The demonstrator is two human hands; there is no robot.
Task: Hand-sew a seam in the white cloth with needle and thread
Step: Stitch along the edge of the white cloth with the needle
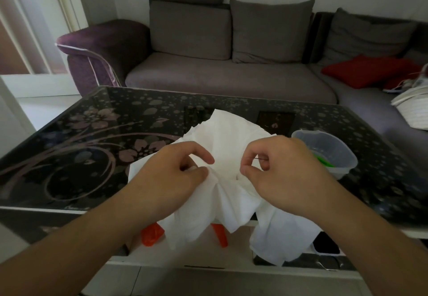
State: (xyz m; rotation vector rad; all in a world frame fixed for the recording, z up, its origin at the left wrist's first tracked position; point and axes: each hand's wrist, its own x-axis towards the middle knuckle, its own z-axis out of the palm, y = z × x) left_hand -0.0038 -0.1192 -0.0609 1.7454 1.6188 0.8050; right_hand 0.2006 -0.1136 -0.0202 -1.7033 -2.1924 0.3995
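Observation:
The white cloth [231, 142] lies bunched on the near part of the dark flowered glass table [92, 133], and its lower folds hang over the front edge. My left hand [171, 175] pinches a fold of the cloth between thumb and forefinger. My right hand [280, 168] is just right of it, thumb and forefinger pinched on a thin dark needle [259, 158] that shows as a short line between the curled fingers. No thread is visible.
A clear plastic tub [333, 156] with something green inside stands on the table just right of my right hand. Orange objects [151, 235] sit under the table edge. A grey sofa [231, 73] with a red cushion [368, 71] stands behind the table.

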